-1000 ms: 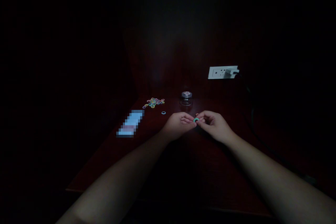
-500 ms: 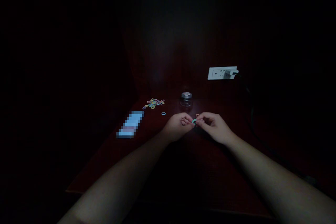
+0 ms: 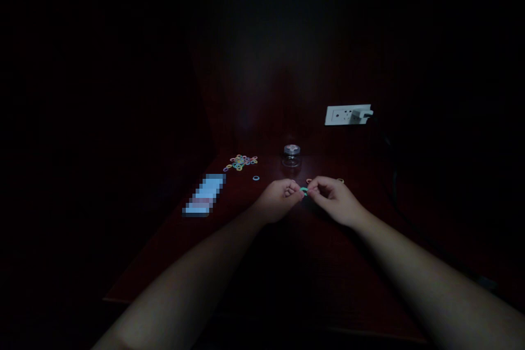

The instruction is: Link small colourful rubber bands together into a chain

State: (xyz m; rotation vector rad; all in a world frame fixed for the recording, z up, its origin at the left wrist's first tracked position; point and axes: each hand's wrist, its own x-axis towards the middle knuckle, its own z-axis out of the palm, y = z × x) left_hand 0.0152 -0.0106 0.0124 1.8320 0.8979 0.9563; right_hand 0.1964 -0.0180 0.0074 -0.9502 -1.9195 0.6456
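Between my two hands is a small green hair tie (image 3: 304, 190), held just above the dark red table. My left hand (image 3: 281, 198) pinches its left side between thumb and fingers. The right side is in the pinch of my right hand (image 3: 334, 198). Just behind my fingers lie an orange hair tie (image 3: 309, 181) and a yellowish one (image 3: 340, 180), both partly hidden by my right hand. A single blue hair tie (image 3: 256, 178) rests left of my left hand. Farther back is a loose pile of colourful hair ties (image 3: 241, 162).
A clear round jar (image 3: 291, 156) with a lid stands behind my hands. At the left lies a pixelated, bright oblong object (image 3: 204, 195). On the back wall is a white socket panel (image 3: 348, 115) with a plug (image 3: 362, 114) and a dark cable running down the right side.
My hands have drawn slightly apart, and the green hair tie looks a little wider between them. The yellowish hair tie behind my right hand has come into view.
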